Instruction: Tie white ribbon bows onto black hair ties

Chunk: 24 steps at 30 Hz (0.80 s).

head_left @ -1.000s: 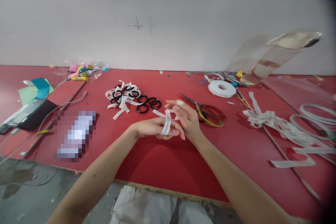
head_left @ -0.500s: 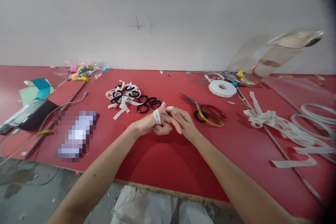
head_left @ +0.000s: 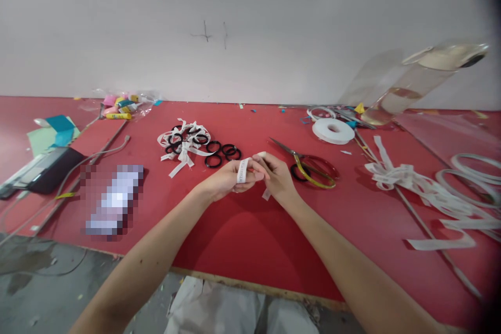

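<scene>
Over the back of my left hand (head_left: 223,180) runs a white printed ribbon (head_left: 242,171), its fingers closed with the ribbon around them. My right hand (head_left: 281,180) meets it fingertip to fingertip in a pinch, and a short ribbon tail (head_left: 266,194) hangs below. What lies between the fingertips is mostly hidden. Just beyond my left hand are loose black hair ties (head_left: 230,152) and a pile of hair ties with white ribbon bows (head_left: 183,141). Scissors with yellow handles (head_left: 313,171) lie to the right of my right hand, one black hair tie (head_left: 299,173) beside their handles.
A white ribbon roll (head_left: 333,131) and a tilted clear bottle (head_left: 415,88) stand toward the back right. Tangled white ribbon (head_left: 415,182) spreads at the right. On the left lie a blurred-out phone (head_left: 115,201), a black case (head_left: 55,169) and a cable. A white wall (head_left: 274,36) closes the back.
My left hand has turned and its thumb has come down toward my right fingertips. The ribbon band shows longer across it, and a ribbon tail now hangs under my right hand.
</scene>
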{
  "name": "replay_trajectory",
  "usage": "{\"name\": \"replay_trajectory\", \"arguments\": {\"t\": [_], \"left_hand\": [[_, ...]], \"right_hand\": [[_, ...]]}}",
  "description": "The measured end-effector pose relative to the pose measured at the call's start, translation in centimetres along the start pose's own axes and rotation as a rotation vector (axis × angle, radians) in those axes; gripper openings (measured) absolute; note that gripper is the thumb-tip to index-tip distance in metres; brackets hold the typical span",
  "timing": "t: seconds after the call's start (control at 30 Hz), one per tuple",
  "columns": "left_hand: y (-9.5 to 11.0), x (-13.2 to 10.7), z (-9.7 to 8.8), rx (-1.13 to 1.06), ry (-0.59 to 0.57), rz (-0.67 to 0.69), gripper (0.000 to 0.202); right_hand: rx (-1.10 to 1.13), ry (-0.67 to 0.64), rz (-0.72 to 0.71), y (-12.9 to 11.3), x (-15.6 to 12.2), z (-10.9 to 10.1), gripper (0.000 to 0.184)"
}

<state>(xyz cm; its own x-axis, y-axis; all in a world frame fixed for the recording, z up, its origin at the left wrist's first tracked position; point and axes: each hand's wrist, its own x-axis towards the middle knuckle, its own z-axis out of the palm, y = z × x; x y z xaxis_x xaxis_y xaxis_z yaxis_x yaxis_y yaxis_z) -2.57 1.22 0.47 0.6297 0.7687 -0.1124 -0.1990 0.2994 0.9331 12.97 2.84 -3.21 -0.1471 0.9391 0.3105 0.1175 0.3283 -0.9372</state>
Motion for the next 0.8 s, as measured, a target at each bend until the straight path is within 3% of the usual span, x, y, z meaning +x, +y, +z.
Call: {"name": "replay_trajectory", "arguments": {"t": [0.27, 0.4, 0.53, 0.63, 0.8], "left_hand": [[-0.7, 0.5, -0.2, -0.077, 0.097, 0.27, 0.049], [-0.2, 0.7, -0.8, -0.136, 0.135, 0.24, 0.06], [0.3, 0.7, -1.0, -0.171, 0.093, 0.183, 0.072], [0.2, 0.5, -0.9, -0.103, 0.046, 0.182, 0.066], [-0.2, 0.2, -0.4, -0.01, 0.048, 0.231, 0.036]], "right_hand": [[0.134, -0.014, 0.027, 0.0, -0.4, 0.3, 0.021], [0.131, -0.018, -0.029, 0.1, -0.7, 0.4, 0.02], [0.089, -0.031, -0.063, 0.0, -0.8, 0.5, 0.012], [0.097, -0.022, -0.04, 0.2, -0.7, 0.5, 0.011], [0.08, -0.014, 0.033, 0.6, -0.4, 0.2, 0.017]]}}
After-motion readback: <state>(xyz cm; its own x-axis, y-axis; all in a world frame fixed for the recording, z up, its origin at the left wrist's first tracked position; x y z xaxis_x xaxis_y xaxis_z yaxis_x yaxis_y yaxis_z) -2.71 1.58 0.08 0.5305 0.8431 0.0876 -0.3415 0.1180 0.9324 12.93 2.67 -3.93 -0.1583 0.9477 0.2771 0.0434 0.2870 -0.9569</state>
